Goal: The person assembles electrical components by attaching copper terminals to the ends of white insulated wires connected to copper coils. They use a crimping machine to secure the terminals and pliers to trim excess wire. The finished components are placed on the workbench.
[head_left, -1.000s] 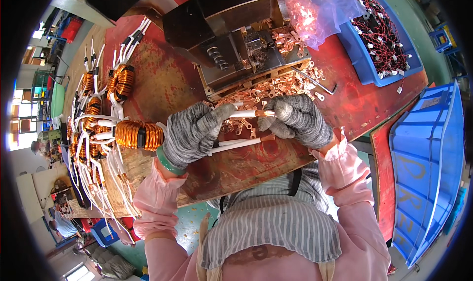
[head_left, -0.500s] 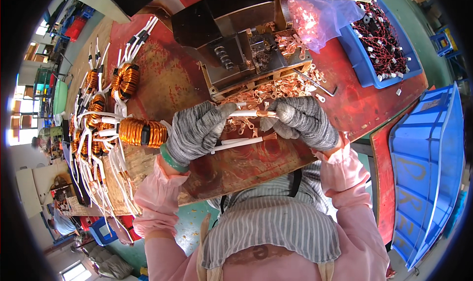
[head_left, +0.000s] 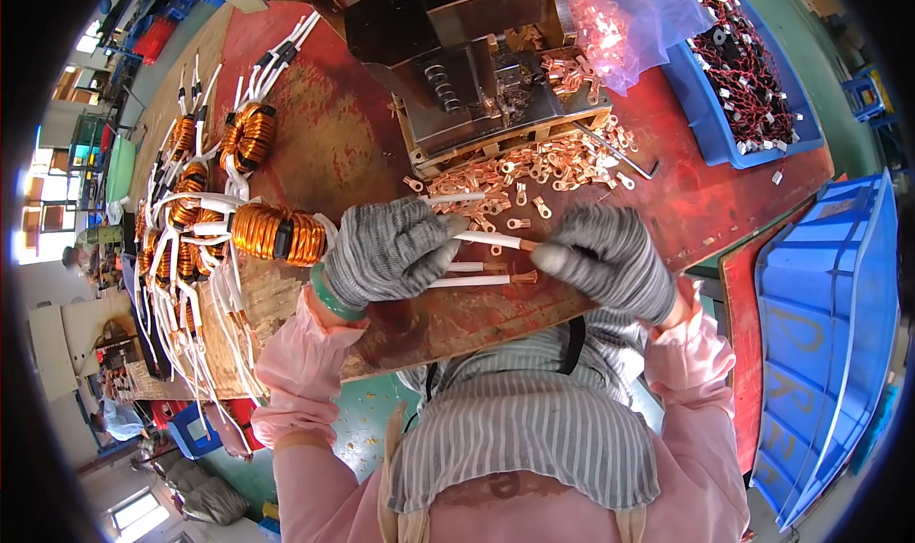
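Observation:
My left hand, in a grey knitted glove, is closed around a white-sleeved wire with a bare copper end. At that end, my gloved right hand pinches the copper strands between thumb and fingers; its back is slightly blurred. More white wire leads stick out beside the left hand, one with a frayed copper tip. Left of this hand lies an orange copper-wound coil with white leads. Loose copper ring terminals are scattered just beyond both hands.
A dark metal press stands at the back, a hex key by its base. A purple plastic bag of terminals and a blue bin of red-black wires sit back right. Several more coils lie left. A blue crate is far right.
My right hand has shifted right and a little down along the wire's copper end. The wire now slants down to the right. The view has shifted slightly.

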Demonstrator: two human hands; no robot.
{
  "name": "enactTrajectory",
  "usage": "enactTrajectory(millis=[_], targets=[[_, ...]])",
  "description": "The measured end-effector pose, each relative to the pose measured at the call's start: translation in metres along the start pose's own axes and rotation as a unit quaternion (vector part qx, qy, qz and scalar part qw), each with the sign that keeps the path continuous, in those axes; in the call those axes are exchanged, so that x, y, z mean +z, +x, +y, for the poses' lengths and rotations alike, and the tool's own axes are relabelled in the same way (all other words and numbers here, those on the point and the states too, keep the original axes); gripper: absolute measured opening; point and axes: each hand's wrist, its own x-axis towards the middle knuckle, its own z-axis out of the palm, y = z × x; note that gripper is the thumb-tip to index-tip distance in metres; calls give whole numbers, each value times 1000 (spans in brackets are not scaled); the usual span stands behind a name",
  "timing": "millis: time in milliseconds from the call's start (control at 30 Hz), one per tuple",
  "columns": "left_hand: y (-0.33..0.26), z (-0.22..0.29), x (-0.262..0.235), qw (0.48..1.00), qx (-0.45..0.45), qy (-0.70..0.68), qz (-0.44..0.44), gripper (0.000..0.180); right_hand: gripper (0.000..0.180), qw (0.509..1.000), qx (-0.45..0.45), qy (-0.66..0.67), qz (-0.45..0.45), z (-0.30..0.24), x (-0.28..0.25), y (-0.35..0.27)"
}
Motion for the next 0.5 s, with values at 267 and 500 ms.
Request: enactTrajectory(millis=[267, 500], targets=[[-4, 2, 1, 997, 31, -6, 69, 28, 25, 926, -140, -347, 50, 14, 12, 51], [1, 12, -8, 1000, 19, 12, 21, 23, 19, 918, -197, -343, -14, 33, 33, 63]])
